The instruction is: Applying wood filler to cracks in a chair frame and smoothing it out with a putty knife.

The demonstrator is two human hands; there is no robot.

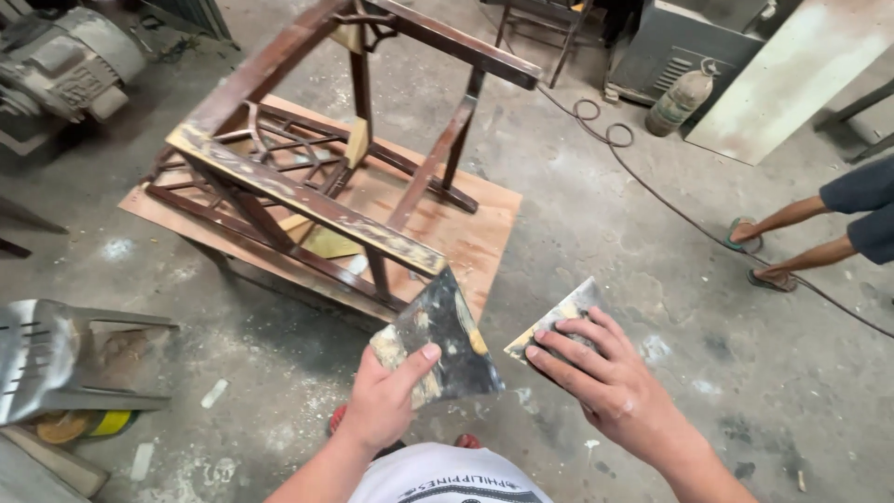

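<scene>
Before the dark wooden chair frame (307,177), left hand (386,401) pinches a putty-smeared metal scraper (442,345); right hand (605,382) (fingers spread) grips a smaller smeared scraper (559,321).

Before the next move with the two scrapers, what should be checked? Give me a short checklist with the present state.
1. Left hand grips the big scraper: ok.
2. Right hand holds the small scraper: ok.
3. Putty loaded on the small scraper's edge: cannot tell.
4. Wooden frame rests on the plywood board: ok.
5. Frame is steady on the board: cannot tell.
6. Cable on the floor lies apart from the hands: ok.
</scene>
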